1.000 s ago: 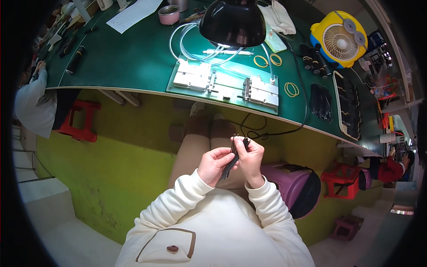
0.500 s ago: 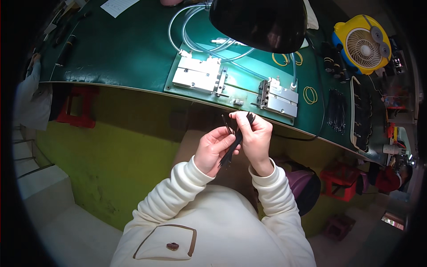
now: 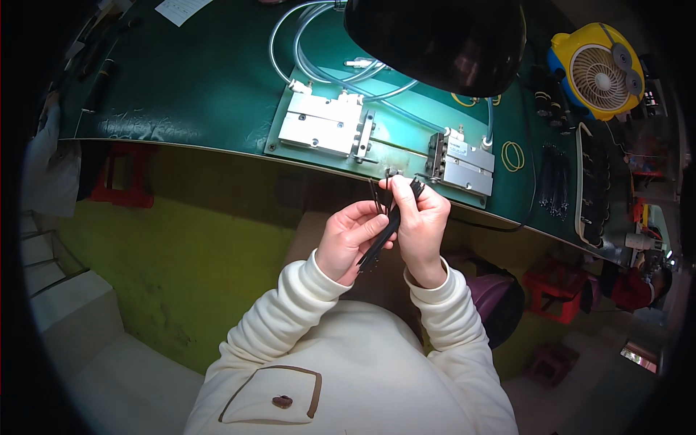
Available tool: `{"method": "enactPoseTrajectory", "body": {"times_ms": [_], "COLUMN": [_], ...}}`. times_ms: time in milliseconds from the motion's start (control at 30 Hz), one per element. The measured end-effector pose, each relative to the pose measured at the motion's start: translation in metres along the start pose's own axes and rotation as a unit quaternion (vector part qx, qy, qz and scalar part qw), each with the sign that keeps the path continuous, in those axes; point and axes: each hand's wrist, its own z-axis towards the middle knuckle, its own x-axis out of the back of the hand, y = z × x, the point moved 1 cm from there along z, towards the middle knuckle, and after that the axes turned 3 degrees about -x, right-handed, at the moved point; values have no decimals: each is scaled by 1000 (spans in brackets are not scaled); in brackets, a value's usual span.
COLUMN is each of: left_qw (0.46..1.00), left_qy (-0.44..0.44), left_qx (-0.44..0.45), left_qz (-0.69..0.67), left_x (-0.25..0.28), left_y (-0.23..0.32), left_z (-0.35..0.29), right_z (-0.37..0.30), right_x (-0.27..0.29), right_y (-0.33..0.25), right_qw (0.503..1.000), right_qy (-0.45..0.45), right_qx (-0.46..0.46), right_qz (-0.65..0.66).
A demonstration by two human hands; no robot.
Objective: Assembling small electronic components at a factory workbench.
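A bundle of thin black sticks (image 3: pixel 379 243) slants between my hands in front of the bench edge; their exact kind is too small to make out. My right hand (image 3: pixel 423 226) is closed around the bundle's upper end, thumb on top. My left hand (image 3: pixel 351 239) pinches the lower part, and a few separate sticks poke up from its fingers toward my right thumb. Just beyond is a fixture on a green base plate (image 3: pixel 403 123), with a silver block (image 3: pixel 319 125) at left and another silver block (image 3: pixel 465 172) at right.
A black lamp shade (image 3: pixel 438 43) hangs over the bench. Clear tubes (image 3: pixel 301 54) loop behind the fixture. At right are a yellow rubber band (image 3: pixel 512 155), more black sticks (image 3: pixel 554 181), a long tray (image 3: pixel 582 196) and a yellow fan (image 3: pixel 598 72). A red stool (image 3: pixel 554 290) stands below.
My right fingertips have risen slightly, and a thin stick now shows upright by the thumb. The bundle stays in both hands. The bench and lamp have shifted a little in view.
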Motion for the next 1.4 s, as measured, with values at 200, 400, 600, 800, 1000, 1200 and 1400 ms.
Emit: {"method": "enactPoseTrajectory", "body": {"times_ms": [200, 400, 600, 800, 1000, 1200, 1400], "left_qw": [1000, 1000, 1000, 1000, 1000, 1000, 1000], "left_qy": [-12, -17, 10, 10, -2, 8, -4], "left_qx": [1, 1, 7, -8, -14, -4, -3], "left_qz": [-6, -10, -1, -1, 6, -6, -25], "left_x": [2, -1, -4, -4, -2, -4, -4], "left_y": [-1, 0, 1, 3, 3, 2, 1], "left_z": [1, 2, 1, -1, -3, -2, 0], "right_z": [0, 1, 0, -2, -7, -2, 1], "right_x": [-1, -1, -1, 1, -4, -2, 0], "right_y": [0, -1, -2, -1, -8, -2, 1], "right_qw": [1000, 1000, 1000, 1000, 999, 1000, 1000], "right_qy": [9, 9, 22, -9, 3, 16, 11], "right_qx": [9, -5, -10, 25, 34, 14, -1], "right_qz": [-9, -1, -15, 4, -26, -16, 0]}}
